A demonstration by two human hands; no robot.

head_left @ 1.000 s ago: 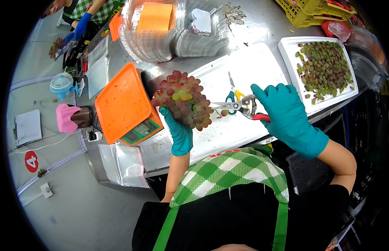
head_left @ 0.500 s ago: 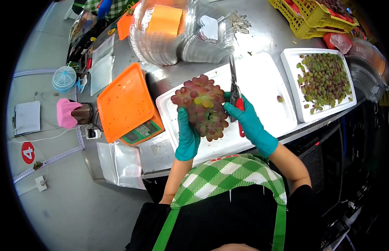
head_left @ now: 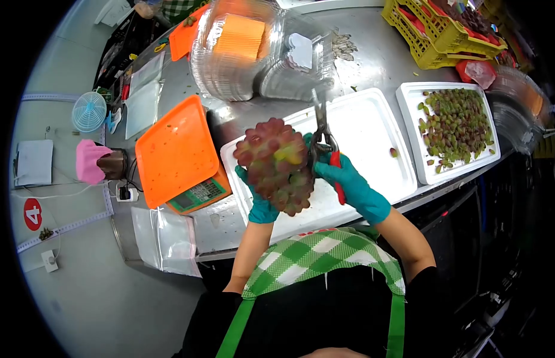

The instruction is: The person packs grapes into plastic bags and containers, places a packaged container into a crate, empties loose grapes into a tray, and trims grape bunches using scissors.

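Observation:
A bunch of reddish-purple grapes (head_left: 271,158), with a few yellow-green ones near its middle, hangs over the white tray (head_left: 373,143). My left hand (head_left: 262,206), in a teal glove, is closed around its lower left side, the fingers mostly hidden behind the grapes. In my gloved right hand (head_left: 355,188) is a pair of red-handled snips (head_left: 321,128), blades pointing up and away from me. The snips and right fingertips are right at the bunch's right edge. One loose grape (head_left: 394,153) lies on the tray's right side.
An orange scale (head_left: 179,155) stands left of the tray. To the right, a white tray (head_left: 414,170) holds many loose grapes. Clear plastic boxes (head_left: 229,74) are stacked behind, yellow crates (head_left: 426,51) at the back right. Plastic bags (head_left: 164,238) lie at the front left.
The bunch has shifted slightly left and down and has turned a little. The snips have moved left with my right hand, and the view has shifted a little.

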